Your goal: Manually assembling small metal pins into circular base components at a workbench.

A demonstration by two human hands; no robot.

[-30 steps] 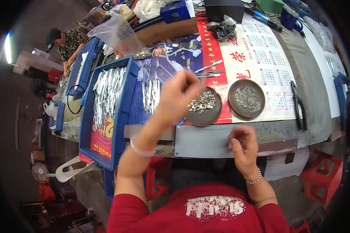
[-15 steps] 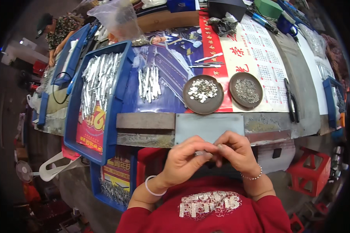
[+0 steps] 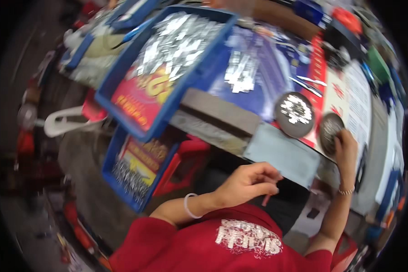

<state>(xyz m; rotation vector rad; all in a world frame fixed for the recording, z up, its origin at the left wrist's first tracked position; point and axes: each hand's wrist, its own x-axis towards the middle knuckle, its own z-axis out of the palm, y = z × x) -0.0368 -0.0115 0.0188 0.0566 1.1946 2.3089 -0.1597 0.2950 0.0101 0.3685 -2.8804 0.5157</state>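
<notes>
My left hand (image 3: 249, 183) hovers below the bench edge, above my lap, fingers curled around a small thin metal piece (image 3: 266, 199). My right hand (image 3: 346, 147) reaches up onto the bench and touches the right one of two round dark dishes (image 3: 327, 127) of tiny metal parts. The other dish (image 3: 294, 113), to its left, holds shiny small parts. A grey pad (image 3: 281, 152) lies on the bench edge between my hands. Whether my right fingers hold anything is hidden by blur.
A blue tray (image 3: 177, 97) of shiny metal pieces sits on the bench at left, and a loose pile of such pieces (image 3: 240, 72) lies on blue printed paper. A lower blue tray (image 3: 118, 177) with more pieces stands near the floor by a red stool (image 3: 186, 163).
My hands were together over my lap. The right hand has since gone up to the right dish, the left stays low. The view has tilted and swung left.
</notes>
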